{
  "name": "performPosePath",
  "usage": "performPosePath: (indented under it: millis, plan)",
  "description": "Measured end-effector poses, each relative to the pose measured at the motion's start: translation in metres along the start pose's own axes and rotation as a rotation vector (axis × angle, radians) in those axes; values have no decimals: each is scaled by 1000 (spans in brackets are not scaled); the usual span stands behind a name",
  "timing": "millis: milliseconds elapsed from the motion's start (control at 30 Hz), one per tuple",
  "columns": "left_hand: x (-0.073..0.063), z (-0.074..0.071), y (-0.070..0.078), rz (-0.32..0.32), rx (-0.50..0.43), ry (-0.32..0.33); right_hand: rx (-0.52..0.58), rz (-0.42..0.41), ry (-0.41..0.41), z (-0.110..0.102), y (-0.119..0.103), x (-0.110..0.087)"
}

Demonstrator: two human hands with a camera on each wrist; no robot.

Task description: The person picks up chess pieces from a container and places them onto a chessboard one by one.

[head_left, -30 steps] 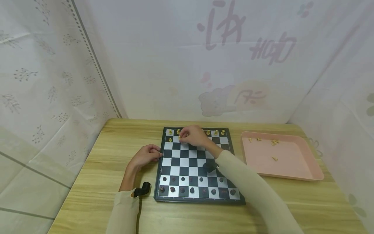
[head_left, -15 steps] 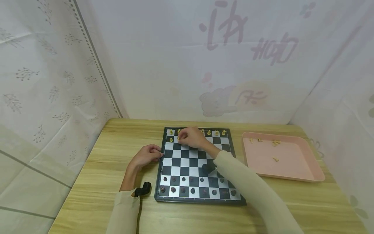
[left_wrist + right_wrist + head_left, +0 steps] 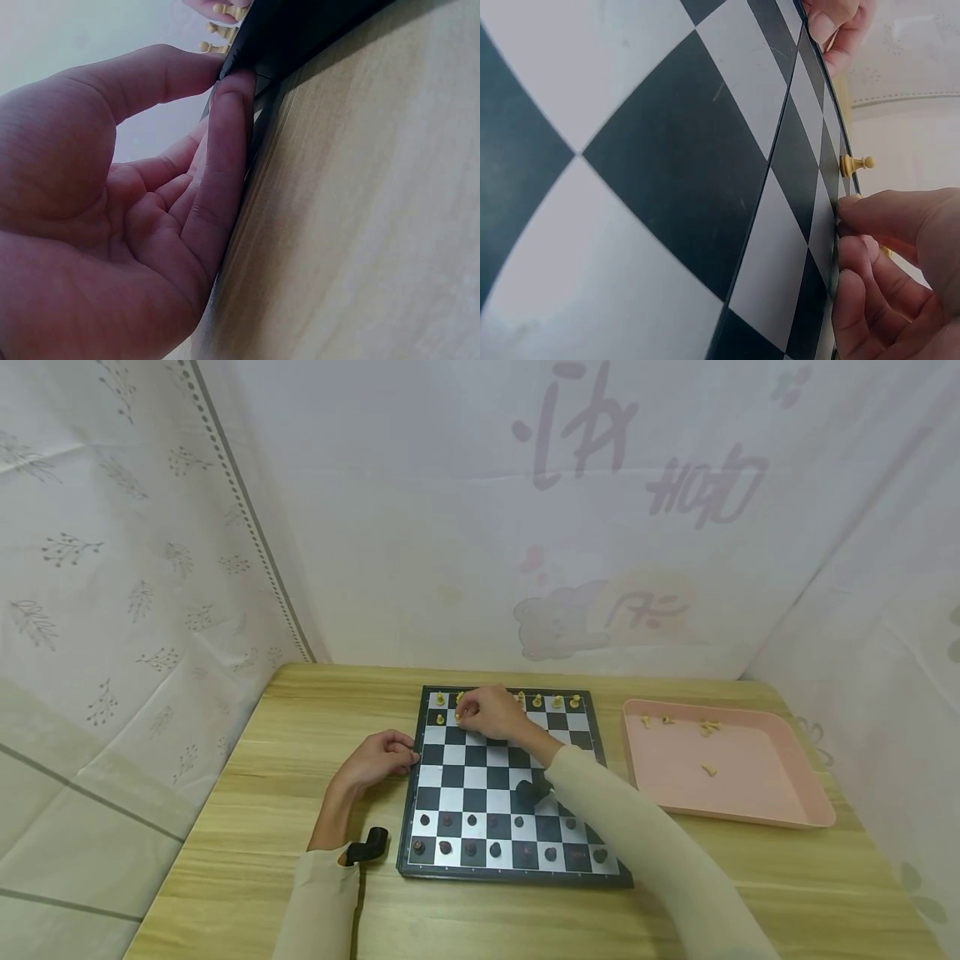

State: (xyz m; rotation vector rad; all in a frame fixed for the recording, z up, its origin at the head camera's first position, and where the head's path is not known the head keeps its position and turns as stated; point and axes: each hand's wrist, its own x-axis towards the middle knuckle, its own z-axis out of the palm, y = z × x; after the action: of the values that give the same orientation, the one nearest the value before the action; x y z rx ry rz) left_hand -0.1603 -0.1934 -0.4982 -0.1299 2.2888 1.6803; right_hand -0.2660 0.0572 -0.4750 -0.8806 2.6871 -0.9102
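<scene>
A black-and-white chessboard (image 3: 452,775) lies on the wooden table. My right hand (image 3: 493,712) pinches a small yellow pawn (image 3: 458,717) between thumb and fingertips, low over the second row from the far edge. Beside it, at the board's left, another yellow pawn (image 3: 855,164) stands upright. Part of the far row of yellow pieces (image 3: 557,702) is hidden behind the right hand. My left hand (image 3: 377,755) holds the board's left edge, with the thumb (image 3: 161,71) and index finger meeting at its border in the left wrist view.
To the right of the board is a shallow pink tray (image 3: 742,785) with several yellow pieces (image 3: 709,726) lying in it. Dark pieces (image 3: 496,850) stand in two rows at the board's near side. Patterned cloth (image 3: 420,568) hangs behind and beside the table.
My right hand has shifted very slightly at the second row and keeps its pinch on the pawn. The left hand stays at the board's edge.
</scene>
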Motion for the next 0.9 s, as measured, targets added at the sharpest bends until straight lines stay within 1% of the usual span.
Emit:
performPosePath:
  millis: [200,333,567,667,800,900]
  plan:
    - [1,0,0,8,-3,-2,-10,9,0,-2,-3,-1]
    - [1,0,0,9,-4,-1,-12,0,4,-3,-3,-2]
    - [1,1,0,8,3,6,12,14,23,-5,5,-3]
    - [1,2,0,9,6,9,20,23,27,-12,6,-8]
    - [1,2,-1,9,6,15,38,32,42,-29,9,-18]
    - [1,2,0,8,11,15,38,43,57,-39,15,-27]
